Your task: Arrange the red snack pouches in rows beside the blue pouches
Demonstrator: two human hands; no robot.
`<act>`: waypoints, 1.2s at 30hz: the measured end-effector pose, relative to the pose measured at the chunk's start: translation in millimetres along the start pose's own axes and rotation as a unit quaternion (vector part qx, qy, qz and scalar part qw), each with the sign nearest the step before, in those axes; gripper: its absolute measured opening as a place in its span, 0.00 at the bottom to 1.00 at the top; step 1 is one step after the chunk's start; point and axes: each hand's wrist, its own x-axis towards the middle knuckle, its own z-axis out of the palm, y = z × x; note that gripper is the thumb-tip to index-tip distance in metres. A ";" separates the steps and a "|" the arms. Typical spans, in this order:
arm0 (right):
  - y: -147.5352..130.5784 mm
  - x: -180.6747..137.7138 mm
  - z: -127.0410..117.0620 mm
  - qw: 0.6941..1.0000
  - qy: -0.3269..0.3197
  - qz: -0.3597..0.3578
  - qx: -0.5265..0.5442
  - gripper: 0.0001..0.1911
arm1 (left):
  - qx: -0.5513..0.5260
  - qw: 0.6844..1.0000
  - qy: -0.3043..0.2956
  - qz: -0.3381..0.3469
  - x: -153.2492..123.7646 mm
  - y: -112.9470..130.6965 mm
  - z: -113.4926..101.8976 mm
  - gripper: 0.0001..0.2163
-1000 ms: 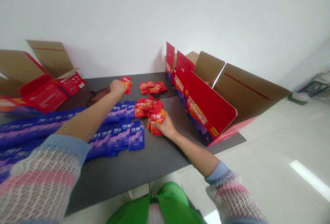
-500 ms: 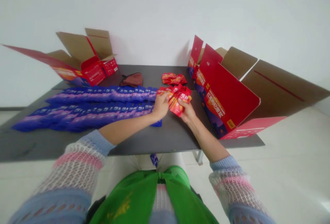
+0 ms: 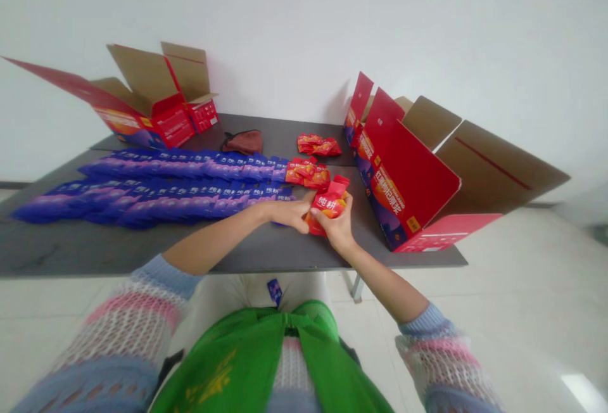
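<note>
Both hands meet above the near edge of the dark table [image 3: 76, 251]. My right hand [image 3: 336, 228] grips a stack of red pouches [image 3: 329, 203], held upright. My left hand [image 3: 287, 215] pinches the lower left side of the same stack. Just beyond it, a few red pouches [image 3: 306, 174] lie at the right end of two long rows of blue pouches [image 3: 156, 186]. A second small pile of red pouches [image 3: 318, 145] lies farther back.
An open red carton [image 3: 411, 182] with brown flaps stands at the table's right end. Another open red carton [image 3: 147, 109] lies on its side at the back left. A dark red cloth pouch [image 3: 243, 142] sits at the back. A blue pouch [image 3: 274, 291] lies on the floor below.
My left hand came back from the far red pile to join the right hand on the stack. The stack came nearer the front edge and the camera tilted down and left.
</note>
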 end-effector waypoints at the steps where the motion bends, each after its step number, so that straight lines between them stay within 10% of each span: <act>1: 4.0 -4.0 -1.9 0.999 -0.001 -0.014 -0.030 0.43 | 0.042 0.999 0.028 -0.002 -0.8 0.0 6.5 0.34; 6: 15.0 -20.6 -13.5 0.994 -0.082 -0.017 -0.069 0.47 | 0.116 0.970 0.212 0.024 -2.0 -6.6 54.6 0.18; 15: 24.5 -16.4 -21.4 0.991 -0.006 -0.016 -0.134 0.47 | 0.303 0.919 0.236 -0.090 -2.4 -13.6 65.8 0.25; 23: -11.5 62.0 -36.7 0.977 0.040 0.208 0.012 0.23 | 0.373 0.874 0.301 -0.076 -18.1 -12.4 73.2 0.16; 31: -31.6 122.7 -34.7 0.971 0.025 0.235 0.027 0.16 | 0.382 0.786 0.379 -0.303 5.1 4.6 2.0 0.14; 36: -12.9 148.6 -29.9 0.963 -0.001 0.271 0.004 0.15 | 0.321 0.794 0.331 -0.396 50.3 -3.1 -56.6 0.16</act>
